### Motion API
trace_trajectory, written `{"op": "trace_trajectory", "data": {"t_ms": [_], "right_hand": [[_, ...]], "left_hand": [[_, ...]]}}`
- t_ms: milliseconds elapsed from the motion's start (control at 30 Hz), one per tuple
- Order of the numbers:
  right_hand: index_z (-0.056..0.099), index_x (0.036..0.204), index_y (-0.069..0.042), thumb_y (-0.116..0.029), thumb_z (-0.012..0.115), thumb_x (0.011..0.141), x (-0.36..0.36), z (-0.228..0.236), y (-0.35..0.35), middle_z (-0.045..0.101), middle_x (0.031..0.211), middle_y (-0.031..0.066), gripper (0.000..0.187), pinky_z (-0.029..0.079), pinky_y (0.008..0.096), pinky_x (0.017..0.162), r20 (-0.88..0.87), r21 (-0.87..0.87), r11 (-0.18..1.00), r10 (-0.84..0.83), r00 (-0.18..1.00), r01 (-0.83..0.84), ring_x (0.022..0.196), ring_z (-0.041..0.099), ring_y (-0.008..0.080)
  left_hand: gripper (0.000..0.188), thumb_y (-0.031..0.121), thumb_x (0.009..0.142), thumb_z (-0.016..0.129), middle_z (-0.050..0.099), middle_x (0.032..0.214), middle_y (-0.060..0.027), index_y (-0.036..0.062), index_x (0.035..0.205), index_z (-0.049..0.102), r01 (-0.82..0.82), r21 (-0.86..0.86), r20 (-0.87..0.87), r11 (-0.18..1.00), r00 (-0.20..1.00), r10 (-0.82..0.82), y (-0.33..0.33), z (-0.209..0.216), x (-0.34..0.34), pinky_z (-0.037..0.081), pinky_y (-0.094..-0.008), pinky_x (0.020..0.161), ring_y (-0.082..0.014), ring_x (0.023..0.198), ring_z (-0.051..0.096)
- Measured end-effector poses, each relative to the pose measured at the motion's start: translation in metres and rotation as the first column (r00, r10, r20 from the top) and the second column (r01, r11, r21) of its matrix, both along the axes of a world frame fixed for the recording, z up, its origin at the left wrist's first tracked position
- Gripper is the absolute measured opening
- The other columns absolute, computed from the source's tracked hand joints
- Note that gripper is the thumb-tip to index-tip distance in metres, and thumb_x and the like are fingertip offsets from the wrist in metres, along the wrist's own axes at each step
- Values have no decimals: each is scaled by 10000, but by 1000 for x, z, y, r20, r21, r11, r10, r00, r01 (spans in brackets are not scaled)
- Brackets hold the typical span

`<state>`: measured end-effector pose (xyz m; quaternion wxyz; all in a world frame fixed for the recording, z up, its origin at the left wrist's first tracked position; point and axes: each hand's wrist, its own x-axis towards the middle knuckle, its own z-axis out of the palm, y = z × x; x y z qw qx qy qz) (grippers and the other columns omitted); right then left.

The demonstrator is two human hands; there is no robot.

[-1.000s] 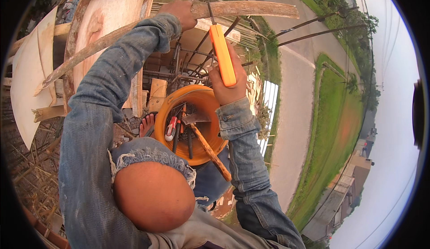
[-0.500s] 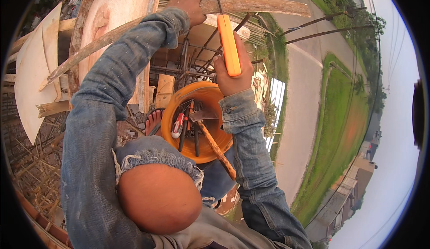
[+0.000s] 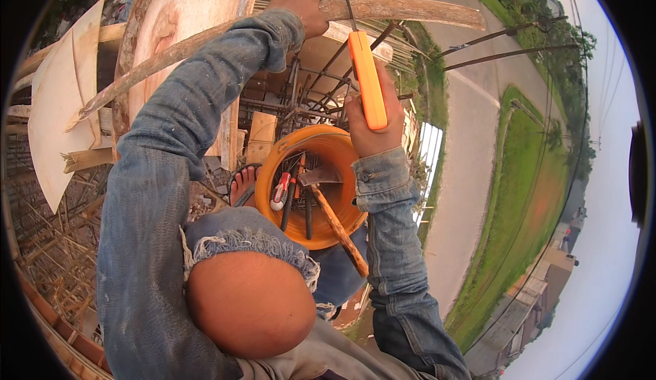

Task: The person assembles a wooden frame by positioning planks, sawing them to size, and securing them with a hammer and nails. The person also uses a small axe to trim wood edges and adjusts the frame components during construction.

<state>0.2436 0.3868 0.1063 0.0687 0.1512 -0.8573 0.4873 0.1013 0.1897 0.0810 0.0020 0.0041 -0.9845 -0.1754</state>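
Note:
My left hand [image 3: 301,12] is closed around a long, rough wooden pole [image 3: 410,11], which runs from beside the plywood out past my hand to the right. In my right hand [image 3: 374,117] is the orange handle of a handsaw [image 3: 370,79]. Its thin dark blade crosses the pole just right of my left hand; the far end of the blade runs out of view at the top. Below my hands stands an orange bucket [image 3: 273,163] with a wooden-handled hammer or hatchet [image 3: 338,230], a red-and-white handled tool [image 3: 280,191] and dark rods inside.
A plywood panel in a timber frame [image 3: 188,21] lies at the upper left, beside a bent pale sheet [image 3: 58,114]. Rebar [image 3: 509,55] sticks out at the upper right. Far below are a road [image 3: 465,175] and grass [image 3: 506,195]. My foot [image 3: 242,183] is beside the bucket.
The whole view has shifted slightly, so everything appears a little further right. The saw stays across the pole, and both hands keep their grip.

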Motion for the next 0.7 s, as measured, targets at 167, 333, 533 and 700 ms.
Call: {"op": "trace_trajectory", "data": {"t_ms": [167,333,533,700], "right_hand": [[394,1397,55,-65,613,828,177,3,80,635,1207,206,621,519,283,784,105,225,969,-130,986,103,813,653,153],[438,1393,-7,-27,618,803,55,-8,34,658,977,92,618,500,268,685,-6,95,995,-31,999,32,689,576,115],[455,1388,-14,31,614,784,-5,-18,8,637,929,58,627,490,247,667,-51,-17,1000,0,999,-1,667,541,85],[386,1409,43,-14,601,810,151,-4,73,631,1216,159,639,509,258,739,-9,256,964,-70,998,70,778,628,134]], "left_hand": [[431,271,754,614,671,1048,-213,23,1107,608,46,17,-29,999,999,-46,-1,-1,4,523,-449,869,-375,1002,644],[445,294,762,623,668,1069,-204,48,1133,610,19,13,22,1000,1000,-19,2,7,-3,520,-445,878,-357,1022,641],[467,295,766,623,673,1068,-196,54,1165,603,2,-5,43,1000,999,-2,-1,13,10,521,-444,884,-349,1006,651],[458,279,771,611,661,1093,-205,29,1155,595,54,8,60,999,997,-54,7,12,7,519,-438,882,-352,1029,640]]}}
